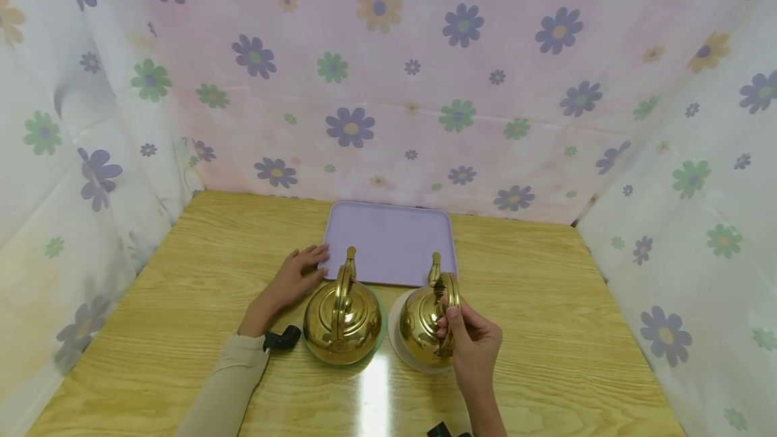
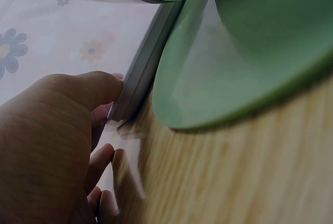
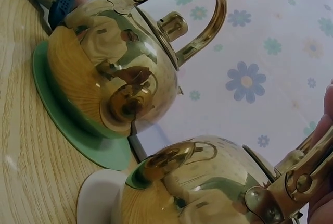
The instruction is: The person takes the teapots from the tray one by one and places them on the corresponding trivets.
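Two shiny brass-coloured kettles stand side by side, spouts pointing away. The left kettle sits on a green round mat. Beneath the right kettle is a pale round mat; whether the two touch is unclear. My right hand grips the right kettle's arched handle, thumb on the near side. Beyond the kettles lies a lilac tray. With fairly straight fingers, my left hand touches the tray's left edge near its front corner; the left wrist view shows its thumb against the rim.
Everything stands on a wood-grain table. A flowered curtain encloses the back and both sides. The tray's back edge lies close to the curtain, and the two kettles stand only a small gap apart.
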`<control>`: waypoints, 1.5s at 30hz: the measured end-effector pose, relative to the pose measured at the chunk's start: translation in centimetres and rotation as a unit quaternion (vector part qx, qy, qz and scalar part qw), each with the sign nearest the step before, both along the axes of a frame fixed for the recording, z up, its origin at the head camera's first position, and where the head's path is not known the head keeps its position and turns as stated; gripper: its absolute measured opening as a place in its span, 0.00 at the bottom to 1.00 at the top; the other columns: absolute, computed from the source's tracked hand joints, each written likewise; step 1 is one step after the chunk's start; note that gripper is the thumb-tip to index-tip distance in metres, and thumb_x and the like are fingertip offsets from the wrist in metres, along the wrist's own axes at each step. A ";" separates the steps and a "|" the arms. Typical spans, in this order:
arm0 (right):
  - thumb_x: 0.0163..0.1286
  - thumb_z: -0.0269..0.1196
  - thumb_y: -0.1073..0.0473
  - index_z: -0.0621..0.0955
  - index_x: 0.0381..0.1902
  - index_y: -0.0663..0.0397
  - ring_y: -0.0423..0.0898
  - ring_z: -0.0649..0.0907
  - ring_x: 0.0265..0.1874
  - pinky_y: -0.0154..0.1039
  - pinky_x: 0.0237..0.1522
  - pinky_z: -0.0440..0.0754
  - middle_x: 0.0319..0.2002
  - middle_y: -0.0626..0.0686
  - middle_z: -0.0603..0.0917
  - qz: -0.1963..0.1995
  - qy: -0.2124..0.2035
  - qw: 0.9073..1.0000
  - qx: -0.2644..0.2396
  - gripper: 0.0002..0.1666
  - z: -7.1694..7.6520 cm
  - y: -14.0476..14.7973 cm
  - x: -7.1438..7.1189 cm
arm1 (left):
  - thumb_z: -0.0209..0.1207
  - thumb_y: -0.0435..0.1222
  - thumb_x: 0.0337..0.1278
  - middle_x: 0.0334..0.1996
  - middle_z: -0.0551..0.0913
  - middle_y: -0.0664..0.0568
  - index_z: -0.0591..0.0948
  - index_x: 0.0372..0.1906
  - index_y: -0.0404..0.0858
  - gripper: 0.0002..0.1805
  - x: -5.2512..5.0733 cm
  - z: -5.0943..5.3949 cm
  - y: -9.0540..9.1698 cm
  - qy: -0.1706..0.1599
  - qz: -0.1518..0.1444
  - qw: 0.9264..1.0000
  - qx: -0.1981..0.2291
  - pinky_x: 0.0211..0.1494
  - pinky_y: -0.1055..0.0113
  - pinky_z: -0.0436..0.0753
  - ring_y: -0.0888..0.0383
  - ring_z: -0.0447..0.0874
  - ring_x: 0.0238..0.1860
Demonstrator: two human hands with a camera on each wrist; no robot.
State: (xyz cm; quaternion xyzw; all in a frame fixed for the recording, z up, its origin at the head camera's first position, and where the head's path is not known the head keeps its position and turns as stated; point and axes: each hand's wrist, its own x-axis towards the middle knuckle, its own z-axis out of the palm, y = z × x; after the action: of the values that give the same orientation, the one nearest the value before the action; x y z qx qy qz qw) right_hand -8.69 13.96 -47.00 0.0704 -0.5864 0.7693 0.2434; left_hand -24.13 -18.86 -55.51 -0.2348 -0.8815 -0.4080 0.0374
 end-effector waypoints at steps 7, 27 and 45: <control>0.73 0.57 0.77 0.84 0.46 0.79 0.35 0.85 0.22 0.28 0.25 0.84 0.29 0.53 0.91 -0.009 0.003 1.000 0.011 0.11 0.1 0.1 0.1 | 0.62 0.33 0.68 0.71 0.71 0.36 0.78 0.63 0.26 0.23 -0.2 0.1 0.1 0.005 -0.003 1.000 -0.003 0.76 0.30 0.47 0.31 0.62 0.74; 0.72 0.56 0.78 0.84 0.44 0.80 0.35 0.85 0.22 0.27 0.25 0.84 0.31 0.55 0.91 0.001 -0.004 1.000 -0.027 0.10 0.0 -0.1 0.4 | 0.62 0.33 0.67 0.70 0.71 0.35 0.78 0.63 0.25 0.24 -0.3 0.0 0.1 0.021 -0.015 1.000 0.005 0.75 0.29 0.48 0.29 0.63 0.72; 0.71 0.56 0.79 0.84 0.45 0.79 0.36 0.85 0.21 0.27 0.23 0.83 0.34 0.57 0.91 0.018 -0.016 0.999 -0.046 0.11 -0.3 -0.2 0.3 | 0.63 0.33 0.67 0.70 0.72 0.35 0.77 0.63 0.25 0.24 -0.4 -0.5 -0.1 0.019 -0.006 1.000 0.004 0.75 0.29 0.48 0.30 0.64 0.73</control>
State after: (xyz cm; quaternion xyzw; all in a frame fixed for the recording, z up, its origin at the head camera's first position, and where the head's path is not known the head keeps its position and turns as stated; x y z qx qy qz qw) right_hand -8.43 13.78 -47.31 0.0575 -0.5531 0.8005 0.2234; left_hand -24.49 -19.00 -56.00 -0.2474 -0.8775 -0.4073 0.0531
